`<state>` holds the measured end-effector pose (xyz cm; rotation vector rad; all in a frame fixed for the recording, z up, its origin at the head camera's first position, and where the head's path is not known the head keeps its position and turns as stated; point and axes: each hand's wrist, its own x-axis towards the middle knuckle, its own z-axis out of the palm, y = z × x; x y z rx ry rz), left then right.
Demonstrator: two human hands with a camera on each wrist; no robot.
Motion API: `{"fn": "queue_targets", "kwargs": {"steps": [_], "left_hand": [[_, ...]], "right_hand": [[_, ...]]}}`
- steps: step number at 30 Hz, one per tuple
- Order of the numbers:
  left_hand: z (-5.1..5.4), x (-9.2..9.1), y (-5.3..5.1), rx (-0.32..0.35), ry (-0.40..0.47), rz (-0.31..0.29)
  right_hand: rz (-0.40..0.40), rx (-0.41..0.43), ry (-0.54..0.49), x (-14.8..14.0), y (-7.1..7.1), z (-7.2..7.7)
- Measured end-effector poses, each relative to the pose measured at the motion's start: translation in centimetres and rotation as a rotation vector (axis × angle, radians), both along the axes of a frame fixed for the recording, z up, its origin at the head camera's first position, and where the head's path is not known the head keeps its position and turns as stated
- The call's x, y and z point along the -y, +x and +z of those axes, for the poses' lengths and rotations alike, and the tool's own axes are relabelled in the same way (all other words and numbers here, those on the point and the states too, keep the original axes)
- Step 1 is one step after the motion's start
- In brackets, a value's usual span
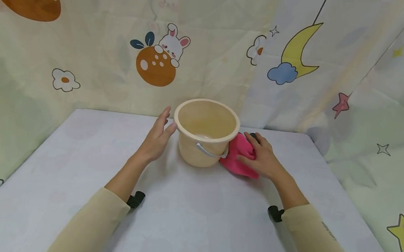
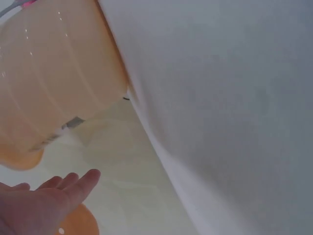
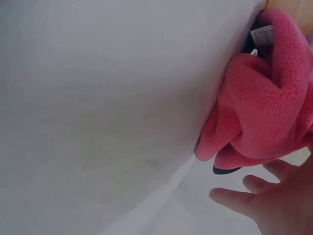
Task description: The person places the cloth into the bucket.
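Note:
A cream plastic bucket (image 1: pixel 200 153) stands upright at the back of the table, its pale handle (image 1: pixel 207 152) hanging down in front. At its left my left hand (image 1: pixel 157 138) is held with fingers extended, the thumb near the rim; the left wrist view shows these fingers (image 2: pixel 78 188) apart from the bucket wall (image 2: pixel 58 58). A pink fluffy cloth (image 1: pixel 238 159) lies bunched against the bucket's right side. My right hand (image 1: pixel 262 156) is at the cloth with fingers spread. In the right wrist view the fingers (image 3: pixel 234 198) are beside the cloth (image 3: pixel 264 112), not curled round it.
A small dark thing (image 1: pixel 254 137) shows partly behind the cloth and right hand. The white-covered table (image 1: pixel 196 218) has its back edge close behind the bucket. A printed curtain (image 1: pixel 214 45) hangs behind. A white label (image 3: pixel 262 36) shows by the cloth.

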<state>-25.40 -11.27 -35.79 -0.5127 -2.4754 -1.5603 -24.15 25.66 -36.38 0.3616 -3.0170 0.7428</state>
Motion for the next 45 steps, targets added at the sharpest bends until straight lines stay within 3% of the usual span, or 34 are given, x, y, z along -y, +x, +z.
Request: {"fn": "queue_targets", "kwargs": {"steps": [8, 13, 20, 24, 30, 45], "left_hand": [[-0.2, -1.6, -0.1, 0.007, 0.107, -0.074], [-0.1, -2.1, 0.0, 0.032, 0.148, -0.086], [0.3, -2.1, 0.6, 0.090, 0.158, -0.064], [0.3, -2.3, 0.5, 0.108, 0.228, -0.081], [0.0, -2.7, 0.2, 0.138, 0.373, -0.140], [0.2, -3.0, 0.4, 0.163, 0.372, -0.130]], "right_hand": [[0.050, 0.082, 0.017, 1.0, -0.6, -0.8], [0.068, 0.109, 0.010, 1.2, -1.0, -1.1], [0.066, 0.079, -0.001, 1.6, -1.2, -1.1], [0.059, 0.023, -0.005, 1.7, -1.3, -1.1], [0.027, 0.013, -0.095, 1.1, -1.4, -1.1], [-0.140, -0.007, -0.281, -0.8, -0.9, 0.6]]}}
